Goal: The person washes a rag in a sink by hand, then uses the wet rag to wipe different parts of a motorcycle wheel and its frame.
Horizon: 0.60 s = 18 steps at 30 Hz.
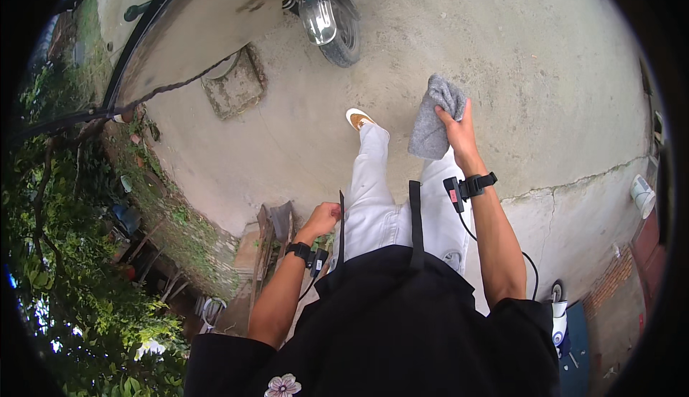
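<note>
A folded grey cloth (428, 125) is held out in front of me in my right hand (456, 128), with the thumb on top of it. My left hand (323, 218) hangs beside my left thigh, its fingers curled; whether it holds anything is hard to see. Each wrist wears a black strap with a small device and a cable. Ahead of me the front wheel (344, 33) of a vehicle with a shiny mudguard stands on the concrete.
A square concrete slab (234, 84) lies ahead to the left. A dark cable (188, 80) crosses the upper left. Boards (262, 241) lean near my left side, with plants (97, 289) beyond. A white bucket (642, 196) stands at the right, past a cracked concrete edge (570, 182).
</note>
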Motion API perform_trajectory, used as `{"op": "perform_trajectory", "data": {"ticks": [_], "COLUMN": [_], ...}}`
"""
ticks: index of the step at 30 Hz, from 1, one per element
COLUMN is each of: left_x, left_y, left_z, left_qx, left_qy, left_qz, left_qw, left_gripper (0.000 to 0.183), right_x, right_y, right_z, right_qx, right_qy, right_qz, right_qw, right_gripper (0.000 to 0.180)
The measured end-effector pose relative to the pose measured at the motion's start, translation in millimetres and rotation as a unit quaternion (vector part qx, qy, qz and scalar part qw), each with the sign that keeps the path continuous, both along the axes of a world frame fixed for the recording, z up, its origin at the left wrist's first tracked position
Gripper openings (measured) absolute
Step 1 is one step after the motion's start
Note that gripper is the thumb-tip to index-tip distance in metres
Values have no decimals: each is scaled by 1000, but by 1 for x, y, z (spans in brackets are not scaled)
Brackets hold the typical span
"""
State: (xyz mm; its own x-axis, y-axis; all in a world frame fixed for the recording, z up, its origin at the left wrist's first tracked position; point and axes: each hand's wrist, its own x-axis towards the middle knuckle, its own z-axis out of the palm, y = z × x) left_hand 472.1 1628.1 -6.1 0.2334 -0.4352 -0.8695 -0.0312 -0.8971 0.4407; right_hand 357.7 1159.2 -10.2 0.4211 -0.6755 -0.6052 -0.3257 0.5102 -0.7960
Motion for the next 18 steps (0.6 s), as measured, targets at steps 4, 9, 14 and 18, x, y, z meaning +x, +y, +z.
{"op": "perform_trajectory", "data": {"ticks": [4, 9, 14, 18], "left_x": [40, 81, 92, 127], "left_y": [-18, -42, -59, -142], "left_z": [37, 105, 55, -14], "left_qx": [30, 120, 154, 174], "left_qy": [152, 141, 80, -42], "left_qz": [-61, -57, -261, -437], "left_qw": [986, 981, 950, 882], "left_gripper": [14, 12, 17, 18], "right_x": [-3, 30, 89, 142], "right_y": [9, 3, -38, -74], "right_z": [-35, -123, -214, -269], "right_qx": [39, -12, -23, -103], "right_qy": [4, -2, 89, 55], "right_qz": [-28, 7, 103, 194], "right_qw": [999, 1000, 990, 974], "right_gripper": [53, 64, 69, 71]}}
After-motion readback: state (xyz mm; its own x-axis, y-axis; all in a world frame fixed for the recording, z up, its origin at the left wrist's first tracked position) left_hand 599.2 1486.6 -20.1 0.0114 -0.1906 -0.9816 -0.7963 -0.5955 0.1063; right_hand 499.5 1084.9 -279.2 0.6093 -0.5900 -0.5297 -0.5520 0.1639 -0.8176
